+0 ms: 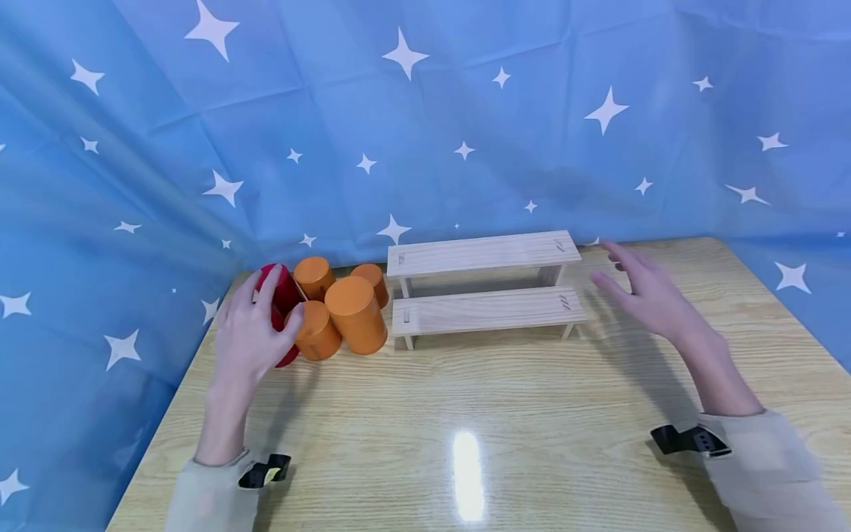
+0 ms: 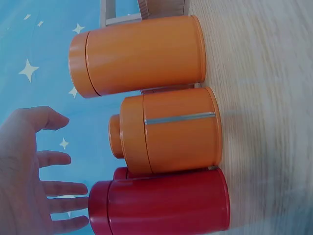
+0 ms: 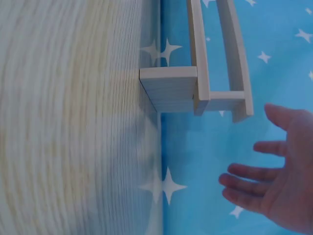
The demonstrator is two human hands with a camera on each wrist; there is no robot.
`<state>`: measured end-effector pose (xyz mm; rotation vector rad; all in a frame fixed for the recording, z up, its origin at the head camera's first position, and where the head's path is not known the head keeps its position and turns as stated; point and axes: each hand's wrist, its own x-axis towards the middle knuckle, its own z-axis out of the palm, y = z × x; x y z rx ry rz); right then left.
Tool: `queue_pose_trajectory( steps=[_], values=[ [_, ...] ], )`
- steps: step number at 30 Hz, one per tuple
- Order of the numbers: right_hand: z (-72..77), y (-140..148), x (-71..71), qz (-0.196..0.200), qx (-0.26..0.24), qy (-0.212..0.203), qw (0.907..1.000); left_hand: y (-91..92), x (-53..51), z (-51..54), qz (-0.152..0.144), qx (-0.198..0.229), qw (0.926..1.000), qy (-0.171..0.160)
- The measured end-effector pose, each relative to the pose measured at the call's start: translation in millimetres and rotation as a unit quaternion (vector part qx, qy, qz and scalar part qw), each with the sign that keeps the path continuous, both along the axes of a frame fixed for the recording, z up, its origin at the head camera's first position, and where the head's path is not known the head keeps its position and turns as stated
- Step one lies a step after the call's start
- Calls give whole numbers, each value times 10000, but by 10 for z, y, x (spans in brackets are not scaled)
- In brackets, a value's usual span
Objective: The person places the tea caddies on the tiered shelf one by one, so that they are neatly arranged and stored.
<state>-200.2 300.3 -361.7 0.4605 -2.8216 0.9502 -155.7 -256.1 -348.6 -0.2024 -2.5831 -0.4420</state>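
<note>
Red canisters (image 2: 166,204): upright on the bench (image 1: 532,421), beside orange canisters (image 1: 359,318)
Left hand (image 1: 249,336): above them — fingers (image 2: 63,188) spread, gripping nothing
Right hand (image 1: 648,295): near the wooden riser (image 1: 492,312) — fingers apart, holding nothing

I see the red cans (image 1: 288,293) right at the left hand (image 1: 249,336), and to that hand's right the orange cans (image 1: 359,316) crowd together, barring a low sideways pass. Blue cloth (image 1: 120,310) walls off its left. Just left of the right hand (image 1: 645,294), the wooden stand (image 1: 485,312) blocks the way; to that hand's right I have room above the table (image 1: 738,307). Between both wrists, bare tabletop leaves me a wide passage.
</note>
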Motion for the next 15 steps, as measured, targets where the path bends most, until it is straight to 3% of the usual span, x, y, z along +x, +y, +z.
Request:
queue_pose_trajectory(
  steps=[11, 15],
  values=[
    [-100, -103, -51, 288, -390, -418, 9980, -155, 19, -102, 82, 292, 9993, 208],
    [-118, -142, -46, 251, -335, -661, 9969, -197, 36, -114, 187, 389, 9991, -45]
  ],
)
